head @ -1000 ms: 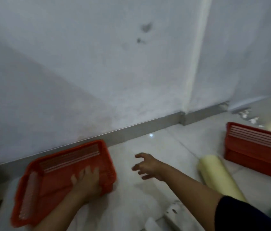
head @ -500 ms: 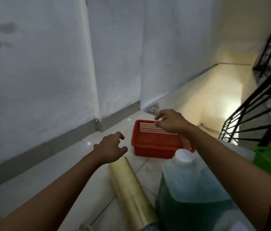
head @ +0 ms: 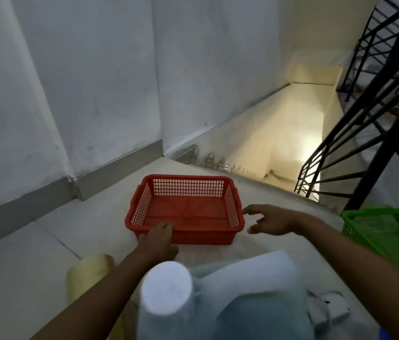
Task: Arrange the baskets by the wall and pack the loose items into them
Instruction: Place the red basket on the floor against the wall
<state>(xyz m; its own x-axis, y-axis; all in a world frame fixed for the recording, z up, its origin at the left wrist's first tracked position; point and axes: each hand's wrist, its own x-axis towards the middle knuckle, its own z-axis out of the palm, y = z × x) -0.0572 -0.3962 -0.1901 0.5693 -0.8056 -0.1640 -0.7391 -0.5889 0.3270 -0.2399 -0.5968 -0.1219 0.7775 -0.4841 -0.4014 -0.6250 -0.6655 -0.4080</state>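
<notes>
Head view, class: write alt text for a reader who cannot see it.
A person's left hand grips the near rim of an empty red basket on a landing floor, while the right hand hovers open beside its right corner. A capped jug and a yellowish roll lie nearer, a green basket sits right, and stairs descend beyond.

Red basket [head: 185,209] (empty) on floor

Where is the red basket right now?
In the head view the red basket sits on the floor at centre frame, near the top of the stairs, apart from the wall. The left hand grips its near rim; the right hand hovers at its right corner.
</notes>
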